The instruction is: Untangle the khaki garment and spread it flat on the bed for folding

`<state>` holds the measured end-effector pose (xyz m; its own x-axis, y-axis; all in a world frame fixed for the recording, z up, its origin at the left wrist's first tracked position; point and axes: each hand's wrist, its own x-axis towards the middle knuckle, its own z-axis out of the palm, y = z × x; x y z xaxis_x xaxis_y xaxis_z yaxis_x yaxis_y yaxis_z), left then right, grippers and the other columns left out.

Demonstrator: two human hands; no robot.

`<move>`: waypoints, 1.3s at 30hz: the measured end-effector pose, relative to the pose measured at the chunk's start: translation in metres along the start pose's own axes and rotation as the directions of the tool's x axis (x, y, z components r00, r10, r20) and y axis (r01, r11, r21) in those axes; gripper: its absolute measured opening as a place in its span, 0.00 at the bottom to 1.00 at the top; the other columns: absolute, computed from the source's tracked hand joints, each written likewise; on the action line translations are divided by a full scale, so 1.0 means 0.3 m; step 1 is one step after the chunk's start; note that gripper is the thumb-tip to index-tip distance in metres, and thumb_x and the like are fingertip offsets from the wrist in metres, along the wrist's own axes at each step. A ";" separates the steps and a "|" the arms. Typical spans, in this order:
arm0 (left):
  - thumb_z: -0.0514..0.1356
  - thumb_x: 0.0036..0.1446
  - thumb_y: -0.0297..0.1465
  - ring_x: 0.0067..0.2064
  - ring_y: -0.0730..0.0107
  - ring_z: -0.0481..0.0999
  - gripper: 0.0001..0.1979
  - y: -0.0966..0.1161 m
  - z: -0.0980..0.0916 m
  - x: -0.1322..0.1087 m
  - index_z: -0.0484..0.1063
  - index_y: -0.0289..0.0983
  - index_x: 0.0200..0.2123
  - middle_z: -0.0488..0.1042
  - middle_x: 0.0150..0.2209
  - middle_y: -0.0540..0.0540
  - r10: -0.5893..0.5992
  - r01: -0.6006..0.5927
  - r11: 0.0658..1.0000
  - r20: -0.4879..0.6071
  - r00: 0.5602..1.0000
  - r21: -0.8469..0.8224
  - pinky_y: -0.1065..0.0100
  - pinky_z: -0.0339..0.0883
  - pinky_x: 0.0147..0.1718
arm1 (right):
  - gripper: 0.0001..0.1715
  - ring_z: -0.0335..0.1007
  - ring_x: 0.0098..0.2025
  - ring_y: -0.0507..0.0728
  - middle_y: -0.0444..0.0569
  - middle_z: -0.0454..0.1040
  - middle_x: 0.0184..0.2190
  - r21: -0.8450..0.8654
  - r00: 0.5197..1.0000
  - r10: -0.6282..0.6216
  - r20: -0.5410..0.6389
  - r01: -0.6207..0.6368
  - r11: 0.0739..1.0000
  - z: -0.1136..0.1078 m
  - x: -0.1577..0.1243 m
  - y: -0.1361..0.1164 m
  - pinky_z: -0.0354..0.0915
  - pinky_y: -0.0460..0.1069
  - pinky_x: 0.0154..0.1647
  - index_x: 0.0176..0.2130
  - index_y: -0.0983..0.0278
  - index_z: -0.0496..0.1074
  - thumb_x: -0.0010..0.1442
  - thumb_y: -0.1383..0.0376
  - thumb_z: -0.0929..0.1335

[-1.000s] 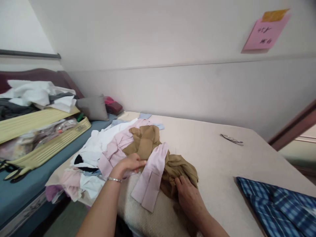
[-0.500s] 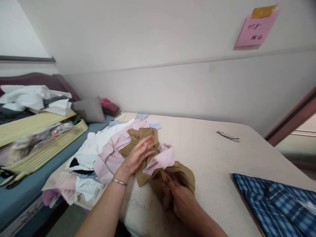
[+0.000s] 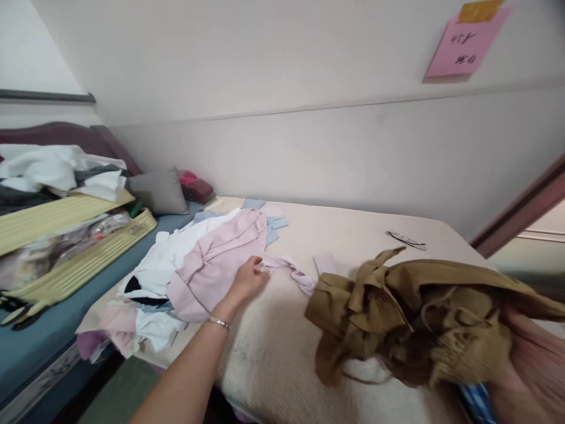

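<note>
Brown garment (image 3: pixel 379 306), clutched in right hand (image 3: pixel 525 359), obscures blue cloth (image 3: pixel 478 399); left hand (image 3: pixel 247 281), grip unclear.

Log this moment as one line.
right hand: holding brown garment | left hand: at pink garment, grip unclear | eyeglasses: on beige surface

The right hand (image 3: pixel 527 365), blurred, is cut off by the right edge, its fingertips hidden by the brown garment (image 3: pixel 379 306). Beneath, only a strip of blue cloth (image 3: pixel 479 401) shows.
</note>
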<state>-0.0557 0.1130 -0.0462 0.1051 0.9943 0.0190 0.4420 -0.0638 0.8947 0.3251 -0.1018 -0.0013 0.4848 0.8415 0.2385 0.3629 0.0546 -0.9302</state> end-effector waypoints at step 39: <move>0.60 0.59 0.34 0.46 0.56 0.75 0.13 0.125 0.419 -0.410 0.72 0.36 0.45 0.76 0.45 0.38 0.363 -0.599 0.783 0.658 0.660 0.168 0.59 0.69 0.46 | 0.24 0.78 0.48 0.66 0.49 0.81 0.43 0.771 0.948 0.288 0.133 -0.282 0.572 0.157 0.016 -0.078 0.71 0.62 0.54 0.47 0.57 0.75 0.49 0.64 0.73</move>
<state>0.0598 -0.0223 -0.0710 0.8159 0.5766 0.0440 0.4331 -0.6597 0.6141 0.2813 -0.0738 0.0085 0.4584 0.8852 -0.0789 -0.5424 0.2084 -0.8139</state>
